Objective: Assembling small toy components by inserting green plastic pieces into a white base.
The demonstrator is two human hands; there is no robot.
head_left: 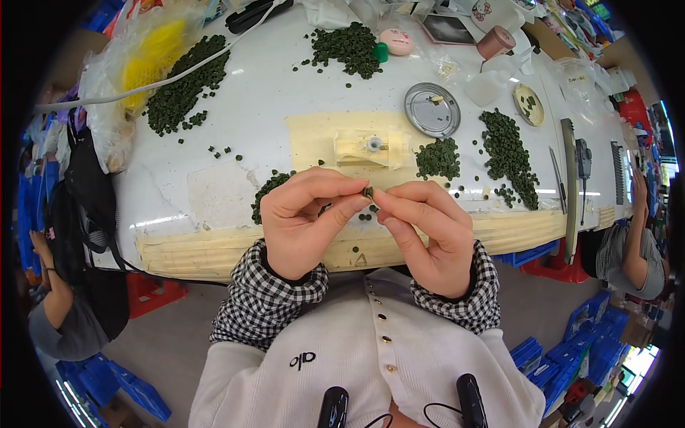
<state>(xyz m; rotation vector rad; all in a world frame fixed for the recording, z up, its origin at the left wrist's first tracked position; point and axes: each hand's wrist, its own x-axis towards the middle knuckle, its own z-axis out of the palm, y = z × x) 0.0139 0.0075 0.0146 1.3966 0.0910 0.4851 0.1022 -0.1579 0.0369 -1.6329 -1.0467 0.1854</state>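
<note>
In front of my chest, my left hand (303,217) pinches a small dark green ribbed part (367,192) between thumb and forefinger. My right hand (432,232) meets it there, its forefinger tip against the part and its other fingers curled in. Whether the right fingers hold another small piece is too small to make out. Just beyond the hands, a small fixture (374,145) with a round metal piece is taped to the table. Loose green parts (267,194) lie beside my left hand, partly hidden by it. Another small pile (438,158) is beyond my right hand.
Larger piles of green parts lie at the far left (187,85), far middle (348,48) and right (508,153). A round metal lid (432,110) and a shallow dish (529,105) stand right of the fixture. A white cable (178,74) crosses the far left. People sit on both sides.
</note>
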